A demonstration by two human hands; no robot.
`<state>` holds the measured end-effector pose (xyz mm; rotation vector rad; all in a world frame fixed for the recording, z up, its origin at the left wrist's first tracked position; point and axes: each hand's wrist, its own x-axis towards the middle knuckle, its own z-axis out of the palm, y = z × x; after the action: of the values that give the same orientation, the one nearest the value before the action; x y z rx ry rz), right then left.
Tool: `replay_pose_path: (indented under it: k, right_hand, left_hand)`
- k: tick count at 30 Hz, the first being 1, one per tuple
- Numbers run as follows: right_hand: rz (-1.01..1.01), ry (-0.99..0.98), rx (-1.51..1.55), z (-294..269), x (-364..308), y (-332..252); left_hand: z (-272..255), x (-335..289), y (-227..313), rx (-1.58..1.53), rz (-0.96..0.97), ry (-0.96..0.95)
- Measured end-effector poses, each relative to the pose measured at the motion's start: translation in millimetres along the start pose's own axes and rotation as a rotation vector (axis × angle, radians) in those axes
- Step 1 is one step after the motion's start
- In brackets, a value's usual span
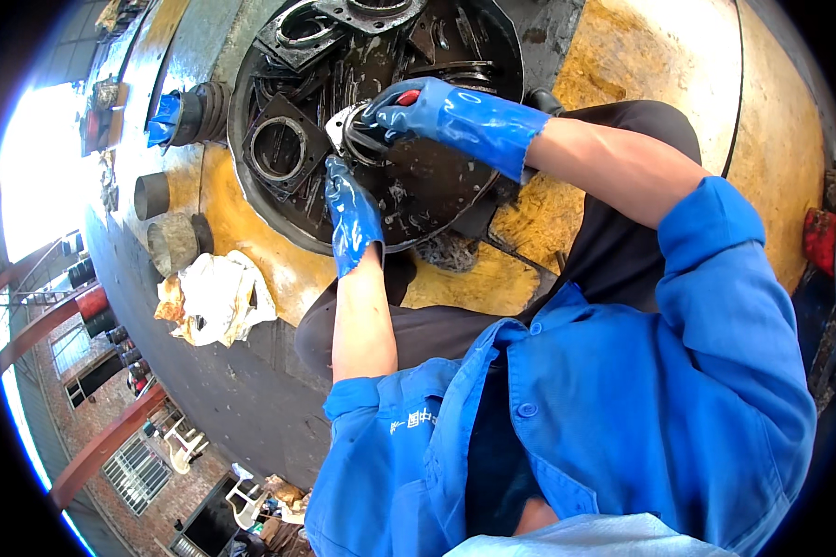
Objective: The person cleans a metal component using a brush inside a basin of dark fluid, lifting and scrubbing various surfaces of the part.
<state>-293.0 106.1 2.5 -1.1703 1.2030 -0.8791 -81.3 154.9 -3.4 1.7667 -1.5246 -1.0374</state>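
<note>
Both my hands wear blue rubber gloves and work over a large round black pan (401, 243) holding dark, oily liquid. My left hand (351, 218) reaches up over the near rim, its fingers closed at the lower edge of a shiny metal flange (337, 128) with a round opening. Closed round a tool with a red handle (408, 97), my right hand (423, 110) is above that flange. The tool's working end is dark and partly hidden by the glove, close to the flange's opening.
Another square flange (280, 148) lies at the pan's left side, with more flanges (297, 35) at the far side. Left of the pan are stacked dark rings (212, 110), short metal cylinders (172, 243) and a stained white cloth (221, 299). Yellow boards (478, 283) lie under the pan.
</note>
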Motion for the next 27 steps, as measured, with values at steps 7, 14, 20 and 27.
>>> replay_pose_path:
  k: [7, 14, 20, 27]
  right_hand:
    - [0.073, -0.041, 0.389, -2.8, 17.5, 23.2]
    - [0.02, -0.25, -0.129, -15.8, 22.3, 2.3]
    - [0.105, -0.159, 0.043, -13.9, 30.8, -2.4]
    - [-0.131, -0.445, -0.404, -23.6, 25.7, -10.3]
  left_hand:
    - [-3.0, 7.4, -14.6, 0.426, 0.027, 0.005]
    - [-4.1, -2.3, 24.5, 0.136, -0.153, -0.007]
    - [-2.2, -0.6, 30.5, 0.171, -0.145, -0.049]
    - [0.3, 4.0, 23.6, 0.16, -0.186, 0.03]
